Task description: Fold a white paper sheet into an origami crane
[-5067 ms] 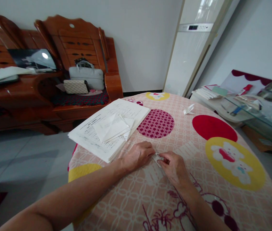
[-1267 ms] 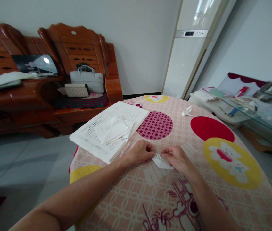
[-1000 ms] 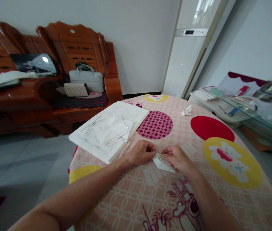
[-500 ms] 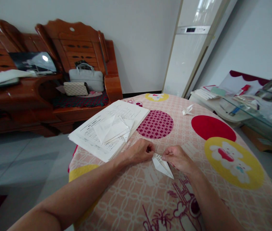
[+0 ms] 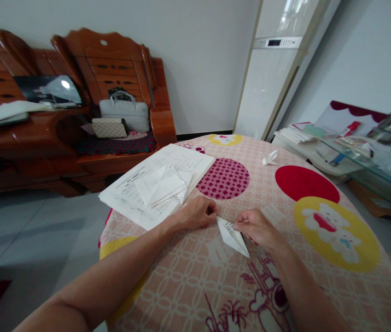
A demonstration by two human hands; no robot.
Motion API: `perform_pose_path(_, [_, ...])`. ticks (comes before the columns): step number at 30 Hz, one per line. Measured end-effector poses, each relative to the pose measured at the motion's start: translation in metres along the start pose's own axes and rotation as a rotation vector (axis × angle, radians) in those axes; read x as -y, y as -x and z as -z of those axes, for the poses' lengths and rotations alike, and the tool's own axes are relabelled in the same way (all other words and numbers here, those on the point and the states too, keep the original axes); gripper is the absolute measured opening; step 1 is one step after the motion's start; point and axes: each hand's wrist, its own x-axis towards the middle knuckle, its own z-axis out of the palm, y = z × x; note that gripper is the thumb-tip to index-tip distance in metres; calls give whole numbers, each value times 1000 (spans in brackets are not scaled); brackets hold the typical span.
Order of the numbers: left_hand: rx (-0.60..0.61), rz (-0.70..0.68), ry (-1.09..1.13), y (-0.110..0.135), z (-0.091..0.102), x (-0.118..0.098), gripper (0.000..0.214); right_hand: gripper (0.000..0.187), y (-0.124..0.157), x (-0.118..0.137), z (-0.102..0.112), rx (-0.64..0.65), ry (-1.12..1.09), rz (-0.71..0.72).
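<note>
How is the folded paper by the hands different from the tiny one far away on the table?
The near paper lies flat in a long point; the tiny paper has flaps sticking up. The right hand pinches the near paper, while the tiny paper sits alone, untouched. The near paper shows small print at one end; the tiny paper looks plain. Both are white and rest on the tablecloth.

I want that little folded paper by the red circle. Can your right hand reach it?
Probably, with a stretch: only bare tablecloth lies between the right hand and the little folded paper.
</note>
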Motion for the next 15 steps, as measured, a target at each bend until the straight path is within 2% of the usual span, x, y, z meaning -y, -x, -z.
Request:
perform_pose_path(5, [-98,91,384,-4,3,12,17,17,1,0,2,-3,-136,-15])
perform_pose_path(8, [39,67,591,-2,-1,8,33,21,1,-1,0,-33,-230,-2])
perform_pose_path(12, [202,80,694,3,-15,1,43,25,-1,-2,-8,-107,-331,79])
perform_pose_path(15, [185,144,715,3,-22,-3,43,25,-3,-1,-14,-158,-360,138])
